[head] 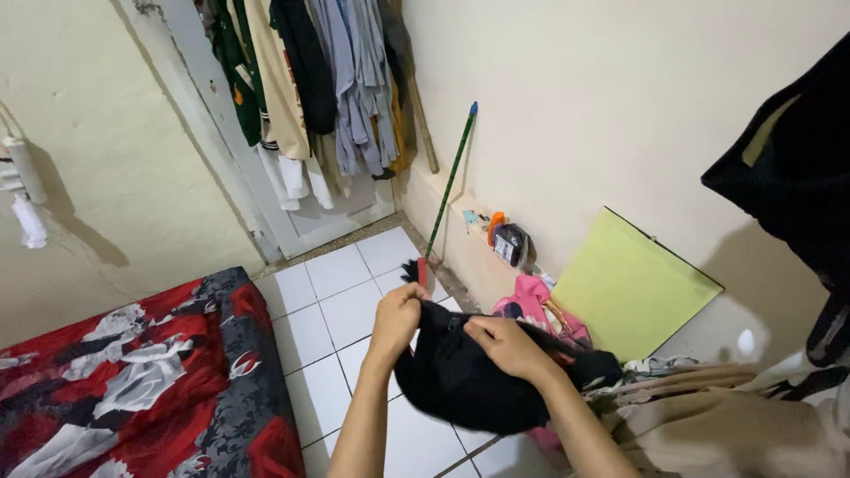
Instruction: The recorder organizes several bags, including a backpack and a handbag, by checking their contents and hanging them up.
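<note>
Both my hands hold a black garment [460,376] in the air above the white tiled floor [341,310]. My left hand [397,320] grips its upper left edge. My right hand [506,345] pinches the top edge a little to the right, fingers closed over the cloth. The garment hangs down in a rounded bunch between my forearms.
A red, grey and white patterned mattress [133,381] lies at the left. Clothes [310,80] hang on the door ahead. A green-handled broom [450,181] leans on the wall beside a yellow-green board [629,283], a pink bag [531,301] and piled cloth [726,416]. Dark fabric [797,168] hangs at the right.
</note>
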